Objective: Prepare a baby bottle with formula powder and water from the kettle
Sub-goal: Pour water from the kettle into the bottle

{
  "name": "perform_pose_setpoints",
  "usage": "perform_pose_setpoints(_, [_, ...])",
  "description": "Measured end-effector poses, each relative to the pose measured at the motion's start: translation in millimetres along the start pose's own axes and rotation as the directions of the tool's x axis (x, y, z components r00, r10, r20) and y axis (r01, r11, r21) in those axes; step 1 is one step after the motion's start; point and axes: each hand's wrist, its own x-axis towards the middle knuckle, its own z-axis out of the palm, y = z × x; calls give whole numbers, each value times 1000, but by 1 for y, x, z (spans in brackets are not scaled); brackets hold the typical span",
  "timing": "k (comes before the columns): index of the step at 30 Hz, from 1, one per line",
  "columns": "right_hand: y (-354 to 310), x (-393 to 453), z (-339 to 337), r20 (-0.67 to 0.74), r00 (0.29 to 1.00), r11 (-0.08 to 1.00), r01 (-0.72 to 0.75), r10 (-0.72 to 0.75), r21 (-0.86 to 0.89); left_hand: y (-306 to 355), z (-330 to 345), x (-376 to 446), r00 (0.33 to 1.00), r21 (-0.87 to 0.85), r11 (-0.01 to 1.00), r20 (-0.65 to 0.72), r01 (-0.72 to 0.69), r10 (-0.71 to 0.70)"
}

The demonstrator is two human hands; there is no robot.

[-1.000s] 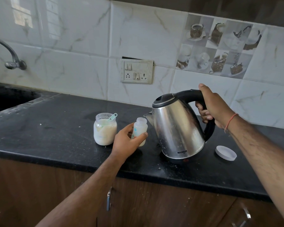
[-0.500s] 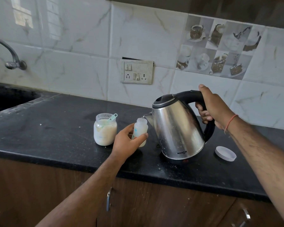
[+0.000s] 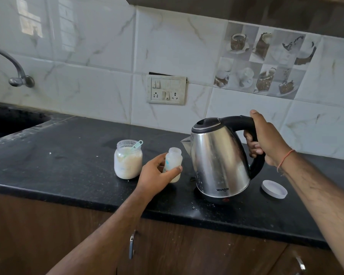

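Note:
A small translucent baby bottle (image 3: 174,158) with no cap stands upright on the black counter (image 3: 68,167), whitish contents low inside. My left hand (image 3: 157,175) grips it from the left and front. Just right of it stands a steel kettle (image 3: 218,161), upright on the counter, its spout beside the bottle's mouth. My right hand (image 3: 264,139) grips the kettle's black handle. Left of the bottle is an open jar of formula powder (image 3: 128,161) with a pale green scoop (image 3: 137,145) sticking out.
A white round lid (image 3: 274,189) lies on the counter right of the kettle. A dark sink (image 3: 10,122) and a wall tap (image 3: 16,76) are at far left. A switch panel (image 3: 166,89) is on the tiled wall. Wooden cabinet doors sit below the counter edge.
The kettle was tilted towards the bottle with its spout at the bottle's mouth; it has swung back upright onto the counter. My left hand still holds the bottle in place.

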Motion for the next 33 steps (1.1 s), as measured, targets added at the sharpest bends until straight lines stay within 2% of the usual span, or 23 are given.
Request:
perform_pose_setpoints(7, [11,-5,-5,-40,999,999,1,1,53,-1,1,1,1000,29,1000,1,-9,9])
perform_pose_setpoints(18, [45,-18,-16,-229,969,975,-39,90,219,-1,1,1,1000,37,999,6,-1,0])
perform_pose_setpoints(33, [81,-31,-8,-286,934,892,-69,216,447,0,1,1,1000,60,998,-2,2,-2])
